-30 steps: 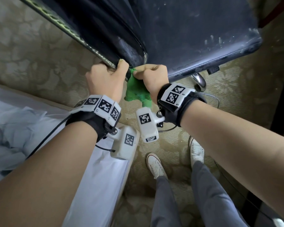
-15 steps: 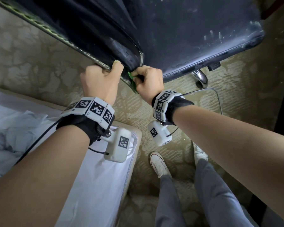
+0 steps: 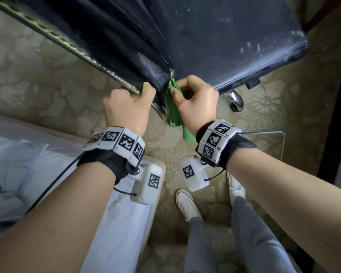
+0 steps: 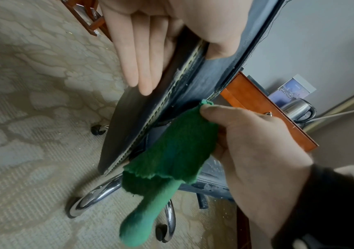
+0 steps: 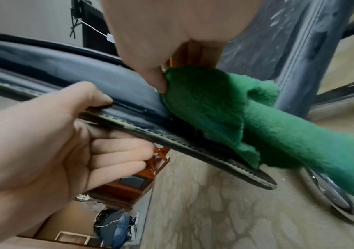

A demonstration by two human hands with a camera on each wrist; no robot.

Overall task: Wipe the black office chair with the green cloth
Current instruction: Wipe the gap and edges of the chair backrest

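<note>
The black office chair fills the top of the head view, its backrest point(image 3: 106, 36) at left and its dusty seat point(image 3: 234, 36) at right. My left hand point(image 3: 130, 103) grips the backrest's lower edge point(image 4: 150, 126), thumb on the front face and fingers point(image 4: 137, 55) behind it. My right hand point(image 3: 193, 95) pinches the green cloth point(image 3: 173, 109) between thumb and fingers. It presses the cloth's top against the backrest by the crease where backrest meets seat. Most of the cloth point(image 4: 167, 160) hangs loose below the hand. In the right wrist view the cloth point(image 5: 214, 104) drapes over the backrest's edge.
A bed with white sheets point(image 3: 47, 174) lies at the lower left. The chair's chrome base and casters point(image 3: 234, 99) stand on patterned carpet under the seat. My feet in white shoes point(image 3: 187, 203) are just behind the hands. A wooden desk point(image 4: 267, 109) with a kettle point(image 4: 297, 107) stands beyond the chair.
Half a second ago my right hand was pushed up at the crease with the cloth almost hidden. It has drawn back down and the cloth hangs out again. My left hand keeps its grip.
</note>
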